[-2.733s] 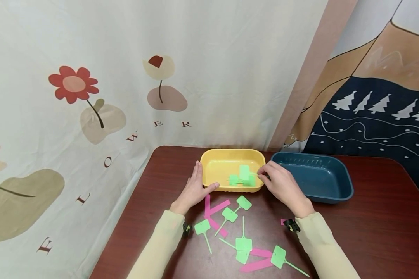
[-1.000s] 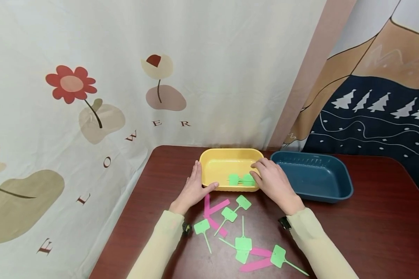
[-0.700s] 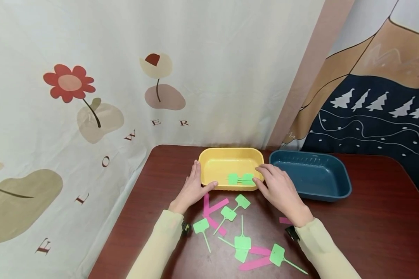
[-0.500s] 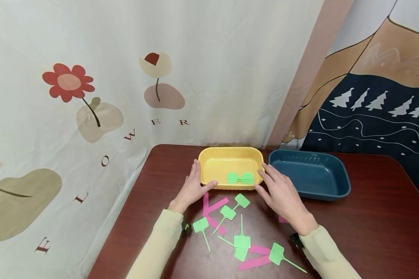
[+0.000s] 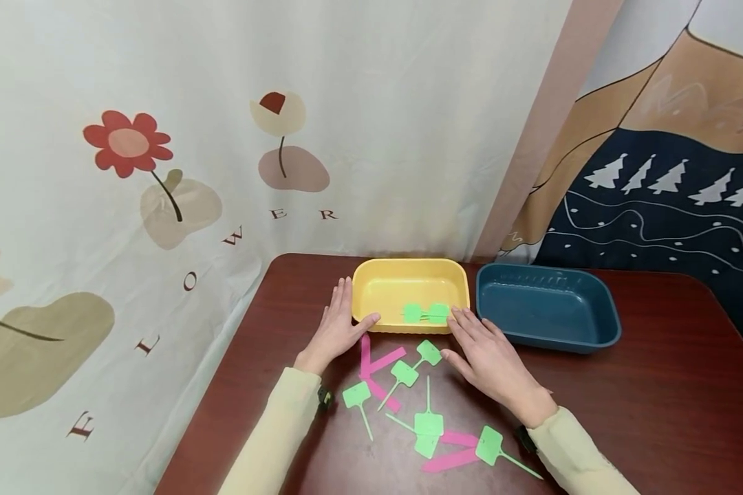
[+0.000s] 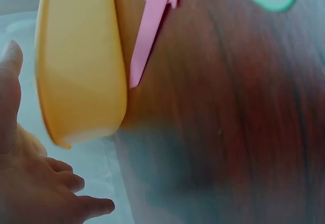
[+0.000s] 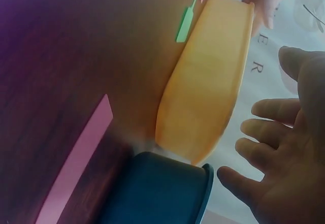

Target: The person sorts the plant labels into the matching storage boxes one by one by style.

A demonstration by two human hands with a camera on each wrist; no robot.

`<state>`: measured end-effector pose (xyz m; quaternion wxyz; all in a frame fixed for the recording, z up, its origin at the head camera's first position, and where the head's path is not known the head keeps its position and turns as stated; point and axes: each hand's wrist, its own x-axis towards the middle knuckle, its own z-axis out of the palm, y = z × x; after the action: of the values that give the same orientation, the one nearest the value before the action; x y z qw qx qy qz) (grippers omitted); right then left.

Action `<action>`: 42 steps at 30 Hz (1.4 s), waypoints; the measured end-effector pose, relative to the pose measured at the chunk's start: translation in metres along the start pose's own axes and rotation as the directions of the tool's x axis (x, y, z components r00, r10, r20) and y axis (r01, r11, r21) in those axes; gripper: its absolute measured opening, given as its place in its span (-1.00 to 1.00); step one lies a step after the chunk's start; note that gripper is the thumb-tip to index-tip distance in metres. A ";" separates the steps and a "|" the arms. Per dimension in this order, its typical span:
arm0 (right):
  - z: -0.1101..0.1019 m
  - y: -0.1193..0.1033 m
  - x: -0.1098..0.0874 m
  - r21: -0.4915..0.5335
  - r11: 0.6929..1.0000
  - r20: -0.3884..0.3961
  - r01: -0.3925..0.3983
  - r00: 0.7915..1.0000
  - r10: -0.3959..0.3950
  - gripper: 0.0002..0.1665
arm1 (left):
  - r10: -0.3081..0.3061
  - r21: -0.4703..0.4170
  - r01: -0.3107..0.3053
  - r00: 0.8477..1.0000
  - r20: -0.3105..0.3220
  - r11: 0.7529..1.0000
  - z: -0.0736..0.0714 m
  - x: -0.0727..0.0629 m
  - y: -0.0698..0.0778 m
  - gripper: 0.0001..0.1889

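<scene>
L fingers (image 5: 345, 294), R fingers (image 5: 466, 326) outstretched; nr yellow tub (image 5: 384, 295).

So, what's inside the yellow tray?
Green tags lie toward the near side; any stacked beneath are hidden. The right hand covers the near-right corner of the yellow tray.

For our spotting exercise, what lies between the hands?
The yellow tray, holding green tags, with pink strips and more green tags before it, in the head view.

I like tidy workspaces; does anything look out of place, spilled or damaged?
No spill or damage shows; green plant tags and pink plant labels lie untidily on the table near the yellow tray, at mixed angles, some overlapping.
</scene>
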<state>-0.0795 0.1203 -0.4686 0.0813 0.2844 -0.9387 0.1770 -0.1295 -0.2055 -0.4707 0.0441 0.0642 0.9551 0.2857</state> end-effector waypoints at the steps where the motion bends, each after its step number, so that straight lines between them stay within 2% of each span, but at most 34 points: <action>1: 0.001 0.000 0.000 -0.003 1.000 0.000 0.004 1.000 -0.004 -0.18 | 0.007 0.000 -0.007 1.000 -0.016 1.000 -0.002 -0.001 -0.001 0.17; 9: 0.002 0.000 0.000 -0.008 1.000 0.009 0.022 1.000 -0.022 -0.20 | 0.085 0.016 -0.084 0.984 -0.155 0.996 -0.016 -0.013 -0.006 0.02; 12: 0.002 0.001 0.000 -0.015 1.000 0.019 0.023 1.000 -0.023 -0.19 | 0.116 0.037 -0.111 0.977 -0.179 0.993 -0.018 -0.021 -0.007 -0.02; 16: 0.002 0.000 -0.001 -0.014 1.000 0.024 0.021 1.000 -0.020 -0.18 | 0.191 0.075 -0.179 0.960 -0.205 0.981 -0.019 -0.034 -0.008 -0.09; 20: 0.003 -0.001 0.000 -0.010 1.000 0.030 0.015 0.999 -0.015 -0.18 | 0.303 0.121 -0.281 0.926 -0.225 0.952 -0.019 -0.048 -0.010 -0.21; 23: 0.004 -0.001 0.000 -0.007 1.000 0.035 0.010 0.999 -0.009 -0.18 | 0.420 0.175 -0.388 0.879 -0.225 0.905 -0.018 -0.057 -0.011 -0.31; 27: 0.005 -0.002 0.000 -0.005 1.000 0.043 0.006 0.999 -0.006 -0.17 | 0.559 0.234 -0.516 0.808 -0.189 0.824 -0.016 -0.069 -0.011 -0.40; 29: 0.005 -0.002 0.000 -0.005 1.000 0.046 0.006 0.999 -0.006 -0.17 | 0.602 0.254 -0.557 0.783 -0.157 0.791 -0.014 -0.074 -0.011 -0.44; 31: 0.006 -0.002 0.000 -0.007 1.000 0.047 0.005 0.999 -0.004 -0.17 | 0.622 0.272 -0.577 0.774 -0.120 0.770 -0.012 -0.078 -0.010 -0.49; 36: 0.007 -0.002 0.001 -0.010 1.000 0.048 0.001 0.999 0.000 -0.17 | 0.625 0.281 -0.598 0.781 -0.007 0.750 -0.005 -0.088 -0.007 -0.56; 38: 0.007 -0.002 0.002 -0.009 1.000 0.048 0.001 0.999 -0.001 -0.17 | 0.634 0.273 -0.620 0.772 0.046 0.736 -0.003 -0.093 -0.006 -0.57; 40: 0.007 -0.002 0.002 -0.007 1.000 0.047 0.002 0.999 -0.002 -0.17 | 0.652 0.258 -0.651 0.752 0.096 0.714 -0.001 -0.098 -0.005 -0.57; 42: 0.007 -0.003 0.003 -0.007 1.000 0.047 0.003 0.999 -0.003 -0.17 | 0.678 0.242 -0.689 0.721 0.141 0.683 0.000 -0.102 -0.006 -0.61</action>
<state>-0.0805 0.1143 -0.4738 0.0606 0.2896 -0.9405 0.1669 -0.0296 -0.2257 -0.4691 -0.0560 0.4268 0.8911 0.1436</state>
